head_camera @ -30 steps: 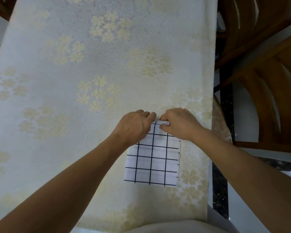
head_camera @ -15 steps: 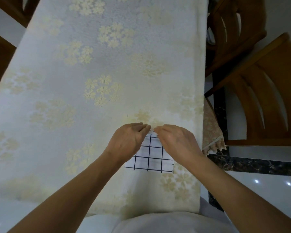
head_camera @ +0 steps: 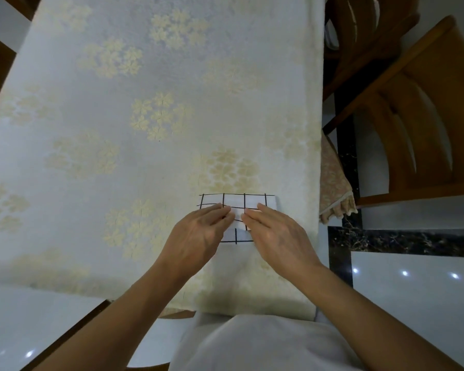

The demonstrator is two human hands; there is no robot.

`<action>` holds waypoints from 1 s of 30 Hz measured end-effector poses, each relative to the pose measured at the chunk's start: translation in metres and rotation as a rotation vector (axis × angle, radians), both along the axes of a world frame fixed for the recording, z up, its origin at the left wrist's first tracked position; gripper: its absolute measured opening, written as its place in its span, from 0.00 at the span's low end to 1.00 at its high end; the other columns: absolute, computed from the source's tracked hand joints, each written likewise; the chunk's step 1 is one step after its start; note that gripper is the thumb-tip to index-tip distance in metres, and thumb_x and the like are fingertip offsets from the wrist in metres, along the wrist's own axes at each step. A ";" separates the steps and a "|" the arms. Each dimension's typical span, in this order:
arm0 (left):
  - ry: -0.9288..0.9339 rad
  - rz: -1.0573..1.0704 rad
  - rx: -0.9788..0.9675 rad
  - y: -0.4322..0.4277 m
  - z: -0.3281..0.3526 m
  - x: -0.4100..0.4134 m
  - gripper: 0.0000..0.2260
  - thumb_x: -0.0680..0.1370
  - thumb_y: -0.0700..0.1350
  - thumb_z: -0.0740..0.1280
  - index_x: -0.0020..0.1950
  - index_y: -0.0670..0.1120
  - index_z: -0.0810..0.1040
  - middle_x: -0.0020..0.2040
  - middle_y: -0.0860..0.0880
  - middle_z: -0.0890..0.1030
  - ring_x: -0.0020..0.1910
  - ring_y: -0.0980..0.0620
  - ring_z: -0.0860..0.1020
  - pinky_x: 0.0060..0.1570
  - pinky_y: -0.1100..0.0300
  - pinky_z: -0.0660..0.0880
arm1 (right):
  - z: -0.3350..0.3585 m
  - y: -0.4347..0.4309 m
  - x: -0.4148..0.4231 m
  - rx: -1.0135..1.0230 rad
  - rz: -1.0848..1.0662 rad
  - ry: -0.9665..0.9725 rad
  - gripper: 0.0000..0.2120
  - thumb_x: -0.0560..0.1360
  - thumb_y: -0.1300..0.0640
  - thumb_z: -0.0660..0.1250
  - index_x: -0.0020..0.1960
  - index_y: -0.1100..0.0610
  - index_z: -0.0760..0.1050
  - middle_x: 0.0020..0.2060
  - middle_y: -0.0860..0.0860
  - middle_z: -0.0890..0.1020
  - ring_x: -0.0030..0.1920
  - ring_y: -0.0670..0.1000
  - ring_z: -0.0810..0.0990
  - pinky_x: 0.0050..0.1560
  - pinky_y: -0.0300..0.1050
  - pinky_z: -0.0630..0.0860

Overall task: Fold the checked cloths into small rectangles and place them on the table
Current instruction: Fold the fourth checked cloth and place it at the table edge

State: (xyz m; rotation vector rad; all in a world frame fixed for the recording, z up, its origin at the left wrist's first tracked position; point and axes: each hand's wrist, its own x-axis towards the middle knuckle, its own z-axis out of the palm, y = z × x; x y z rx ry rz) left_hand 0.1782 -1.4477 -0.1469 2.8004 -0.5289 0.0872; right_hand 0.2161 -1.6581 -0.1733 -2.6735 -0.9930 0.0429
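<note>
A white cloth with black checks (head_camera: 236, 202) lies folded into a small rectangle on the table (head_camera: 145, 116), near its right edge. My left hand (head_camera: 198, 235) lies flat on the cloth's left half, fingers straight. My right hand (head_camera: 276, 232) lies flat on its right half, fingers straight too. The fingertips of both hands nearly meet over the middle of the cloth. The hands hide most of the cloth's near part; its far edge and a strip between the hands show.
A cream tablecloth with pale flower patterns covers the table. Wooden chairs (head_camera: 413, 108) stand close along the right side. The table's near edge (head_camera: 252, 309) is by my body, above a glossy white floor (head_camera: 413, 290).
The far part of the cloth was folded over, so the cloth is shorter. Both hands went from pinching its far edge to lying flat on the folded cloth.
</note>
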 end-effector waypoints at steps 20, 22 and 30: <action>0.173 0.260 0.091 -0.020 -0.051 0.023 0.28 0.84 0.55 0.47 0.80 0.41 0.57 0.80 0.41 0.56 0.79 0.43 0.54 0.77 0.45 0.54 | -0.028 0.027 0.013 0.168 -0.156 0.017 0.18 0.81 0.59 0.57 0.68 0.63 0.74 0.69 0.59 0.75 0.72 0.59 0.70 0.73 0.56 0.67; 0.235 0.223 0.168 -0.024 -0.062 0.026 0.30 0.84 0.58 0.36 0.81 0.42 0.48 0.81 0.43 0.48 0.80 0.46 0.46 0.78 0.44 0.50 | -0.032 0.038 0.028 0.060 -0.121 0.053 0.23 0.84 0.54 0.51 0.75 0.62 0.67 0.74 0.57 0.69 0.77 0.56 0.63 0.77 0.54 0.58; 0.225 0.139 0.210 -0.005 -0.083 0.019 0.31 0.84 0.57 0.47 0.81 0.41 0.45 0.82 0.44 0.45 0.80 0.48 0.43 0.78 0.47 0.50 | -0.054 0.036 0.028 -0.281 -0.021 0.130 0.36 0.82 0.35 0.40 0.81 0.59 0.43 0.81 0.53 0.45 0.80 0.52 0.41 0.79 0.56 0.47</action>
